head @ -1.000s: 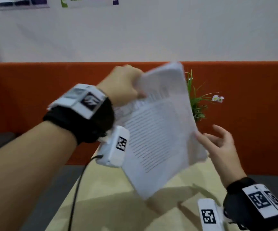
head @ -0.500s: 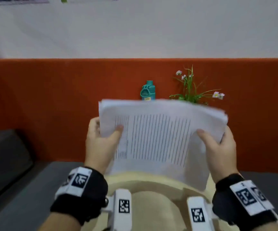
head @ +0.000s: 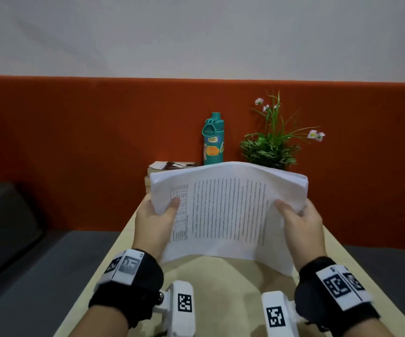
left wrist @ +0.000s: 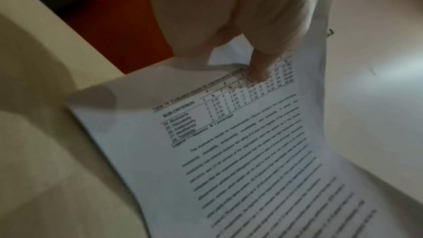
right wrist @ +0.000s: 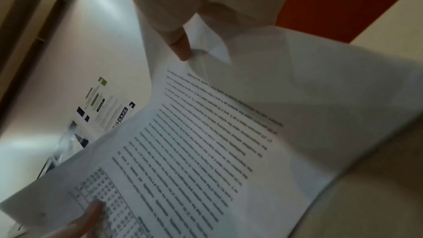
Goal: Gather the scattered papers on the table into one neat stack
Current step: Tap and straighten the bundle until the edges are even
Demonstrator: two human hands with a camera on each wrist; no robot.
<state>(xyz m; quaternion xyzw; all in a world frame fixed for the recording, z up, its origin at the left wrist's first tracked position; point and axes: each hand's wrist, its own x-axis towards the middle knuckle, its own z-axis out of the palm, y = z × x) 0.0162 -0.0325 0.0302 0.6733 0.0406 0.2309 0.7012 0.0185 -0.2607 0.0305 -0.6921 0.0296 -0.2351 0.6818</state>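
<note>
Paper stack: a sheaf of printed papers [head: 228, 210] held up above the pale wooden surface [head: 220, 288], tilted back toward the person, with its top edge bowed upward; the front sheet carries lines of text and a small table near the stack's left side.
Left hand: the left hand [head: 152, 224] grasps the left edge of the paper stack, thumb pressed on the front sheet over the printed table, the other fingers hidden behind the sheets.
Right hand: the right hand [head: 298, 224] grasps the right edge of the paper stack, thumb on the front and fingers curled behind; the sheets crumple slightly at the thumb.
Stack edges: the top edge looks fairly even; at the lower right corner some sheets hang below the rest.
Left wrist view: the thumb [left wrist: 258, 68] pins the front page at the table rows, and the page curves away beneath it.
Right wrist view: the thumb [right wrist: 181, 46] pinches a creased corner of the papers; the tip of the other hand shows at the far end of the page.
Bottle: a teal bottle [head: 213, 139] stands upright beyond the paper stack, against the orange backrest [head: 75, 142].
Plant: a green plant with small pink flowers [head: 272, 139] stands just right of the bottle, behind the stack's top edge.
Books: a pile of books [head: 169, 166] lies left of the bottle, partly hidden by the stack.
</note>
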